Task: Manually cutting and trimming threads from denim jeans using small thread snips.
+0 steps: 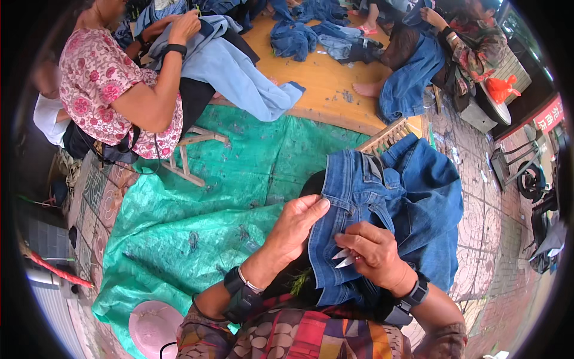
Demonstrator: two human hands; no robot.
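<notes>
A pair of blue jeans lies across my lap, its waistband turned towards me. My left hand pinches the edge of the waistband between thumb and fingers. Closed around small thread snips, my right hand is just over the denim below the left hand's grip. The two pale blade tips stick out to the left, slightly apart. The snips' handle is hidden in my palm. Whether the blades touch a thread is too small to tell.
A green tarp with scraps on it covers the ground. Beyond it, a wooden platform bears several denim garments. One person handles light blue jeans at left; another sits at right. A wooden stool and a pink hat are nearby.
</notes>
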